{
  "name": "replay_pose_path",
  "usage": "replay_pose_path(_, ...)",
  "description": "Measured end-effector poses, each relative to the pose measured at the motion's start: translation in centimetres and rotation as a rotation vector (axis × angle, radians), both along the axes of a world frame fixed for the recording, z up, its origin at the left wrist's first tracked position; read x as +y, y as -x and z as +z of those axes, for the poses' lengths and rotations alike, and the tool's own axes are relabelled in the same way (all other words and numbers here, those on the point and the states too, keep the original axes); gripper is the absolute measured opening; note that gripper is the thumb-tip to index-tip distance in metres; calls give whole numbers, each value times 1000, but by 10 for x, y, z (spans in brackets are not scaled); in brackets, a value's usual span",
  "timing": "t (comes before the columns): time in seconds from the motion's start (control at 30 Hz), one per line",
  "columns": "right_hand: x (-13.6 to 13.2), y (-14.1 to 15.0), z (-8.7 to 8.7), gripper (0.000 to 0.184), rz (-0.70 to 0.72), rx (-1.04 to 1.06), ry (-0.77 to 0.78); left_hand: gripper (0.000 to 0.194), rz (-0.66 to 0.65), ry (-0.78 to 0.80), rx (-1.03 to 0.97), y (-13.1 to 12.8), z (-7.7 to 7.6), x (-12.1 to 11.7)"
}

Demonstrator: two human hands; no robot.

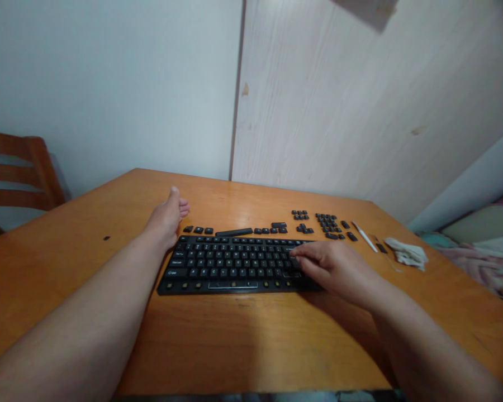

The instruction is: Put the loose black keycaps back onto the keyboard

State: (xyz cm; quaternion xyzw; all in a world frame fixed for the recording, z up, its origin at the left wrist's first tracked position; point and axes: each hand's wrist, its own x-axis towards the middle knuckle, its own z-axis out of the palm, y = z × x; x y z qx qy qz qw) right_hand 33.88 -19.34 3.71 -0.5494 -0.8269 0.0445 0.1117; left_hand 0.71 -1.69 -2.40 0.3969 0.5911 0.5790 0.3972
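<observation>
A black keyboard (235, 265) lies on the orange wooden table (243, 340). Its bottom row shows bare key sockets, and the space bar slot is uncovered. My left hand (167, 219) rests at the keyboard's far left corner, fingers curled against its edge. My right hand (331, 268) lies on the keyboard's right part, fingertips pressed together on a key near the middle right. Loose black keycaps (276, 228) sit in rows just behind the keyboard, with a long space bar cap (233, 231) among them.
More loose keycaps (329, 223) lie in clusters at the back right. A thin white tool (364, 237) and a crumpled white cloth (407, 252) lie further right. A wooden chair (20, 173) stands at the left. Bedding (486, 251) shows at the right edge.
</observation>
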Motion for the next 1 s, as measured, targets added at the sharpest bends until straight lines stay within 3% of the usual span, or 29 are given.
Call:
replay_pose_path(0.27, 14, -14, 20, 26, -150, -7, -70, 66, -12, 1, -8, 3, -3, 2)
replay_pose_path(0.43, 43, -14, 25, 27, -217, -76, -68, 63, -8, -9, -25, 4, -5, 4)
replay_pose_path(0.7, 115, -15, 9, 27, -260, -215, 63, 60, -14, -6, -35, 4, -5, 4)
replay_pose_path(1.0, 153, -15, -5, 23, -211, -210, 191, 61, -17, 23, -33, 4, -3, 1)
